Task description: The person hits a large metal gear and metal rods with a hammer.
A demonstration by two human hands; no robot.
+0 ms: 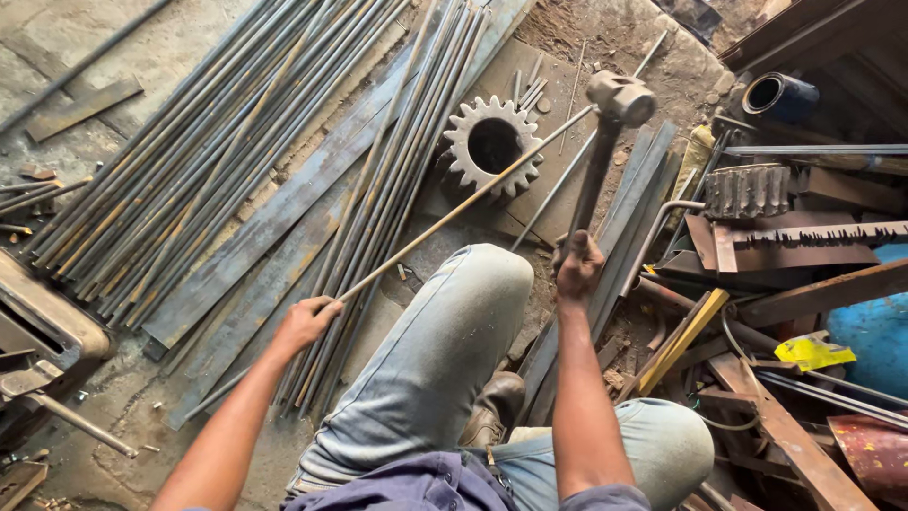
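My left hand (305,323) grips the near end of a thin steel rod (454,209) that slants up and right across a large toothed gear (492,142) lying flat on the ground. My right hand (578,265) is closed around the dark handle of a sledgehammer; its steel head (620,98) is raised near the rod's far end, above the flat plate (558,189) beside the gear. My jeans-clad left knee (473,293) sits between the two hands, with a brown boot (495,407) below it.
Many long steel rods (199,161) and flat bars (274,218) lie in bundles on the left. Scrap metal, a toothed strip (804,241), a gear rack (747,189), a pipe (776,95) and a blue drum (880,331) crowd the right. A machine part (38,322) stands at the left edge.
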